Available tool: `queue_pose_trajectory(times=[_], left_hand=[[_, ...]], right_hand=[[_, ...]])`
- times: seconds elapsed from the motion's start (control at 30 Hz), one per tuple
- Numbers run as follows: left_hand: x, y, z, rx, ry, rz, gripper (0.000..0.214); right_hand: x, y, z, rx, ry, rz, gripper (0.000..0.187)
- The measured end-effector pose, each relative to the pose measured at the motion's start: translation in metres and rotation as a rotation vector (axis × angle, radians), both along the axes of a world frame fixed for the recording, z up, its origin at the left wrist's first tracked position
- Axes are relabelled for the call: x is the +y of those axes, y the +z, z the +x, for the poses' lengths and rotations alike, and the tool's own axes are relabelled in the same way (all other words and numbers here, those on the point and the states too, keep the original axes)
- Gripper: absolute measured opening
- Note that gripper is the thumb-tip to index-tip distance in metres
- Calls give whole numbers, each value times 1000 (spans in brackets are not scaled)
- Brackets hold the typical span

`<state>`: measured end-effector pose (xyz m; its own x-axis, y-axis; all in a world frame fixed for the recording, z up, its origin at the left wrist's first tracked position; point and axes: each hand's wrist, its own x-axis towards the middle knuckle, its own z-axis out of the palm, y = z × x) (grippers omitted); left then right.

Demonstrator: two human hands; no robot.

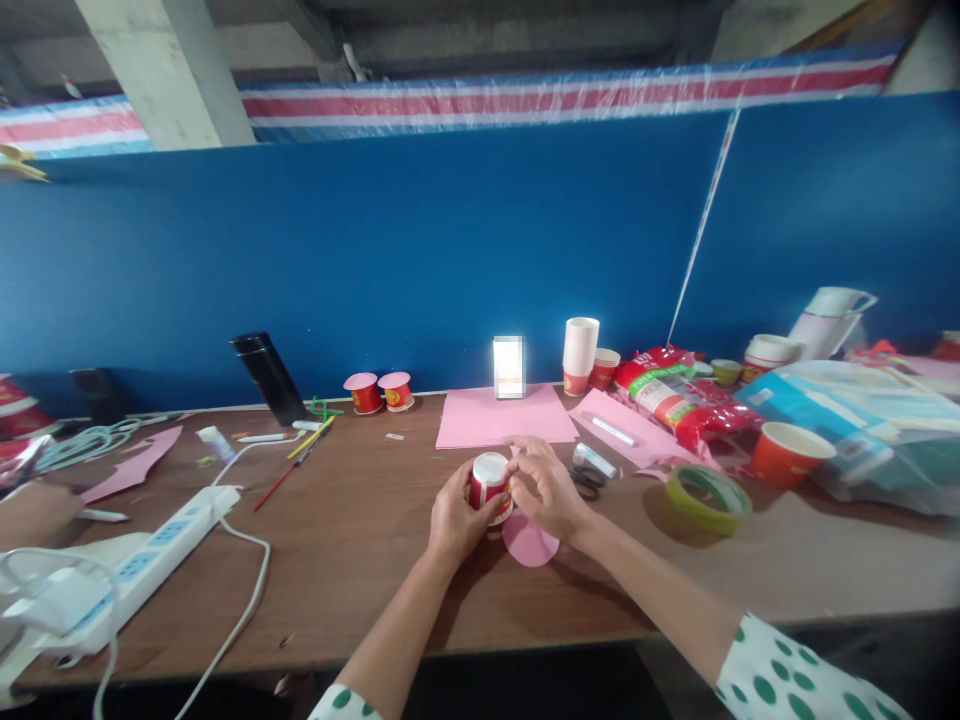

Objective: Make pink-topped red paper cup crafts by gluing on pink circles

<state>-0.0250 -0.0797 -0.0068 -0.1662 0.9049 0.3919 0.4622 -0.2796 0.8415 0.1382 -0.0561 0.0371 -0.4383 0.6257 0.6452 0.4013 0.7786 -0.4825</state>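
Left hand (455, 520): wrapped around red paper cup (489, 482).
Right hand (547, 490): fingertips pinched on cup, pink paper disc (531, 542) beneath.
Advice: cup best held steady.

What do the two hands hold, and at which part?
A small red paper cup, bottom up. The left hand grips its side wall; the right hand touches the other side.

Small red paper cup (489, 483) inverted, white base up; pink paper disc (531, 541) beneath.

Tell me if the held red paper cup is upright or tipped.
Upright: the red paper cup stands vertical between the left hand and the right hand, white end up. Mouth or base: cannot tell.
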Motion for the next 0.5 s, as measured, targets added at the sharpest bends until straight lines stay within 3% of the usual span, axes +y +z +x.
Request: queue_pose_trajectory(times=[0.17, 0.5], left_hand=[[1, -1, -1, 21, -5, -14, 50], [1, -1, -1, 35, -10, 6, 51]], right_hand=[[1, 0, -2, 17, -16, 7, 8], [4, -6, -1, -1, -51, 22, 6]])
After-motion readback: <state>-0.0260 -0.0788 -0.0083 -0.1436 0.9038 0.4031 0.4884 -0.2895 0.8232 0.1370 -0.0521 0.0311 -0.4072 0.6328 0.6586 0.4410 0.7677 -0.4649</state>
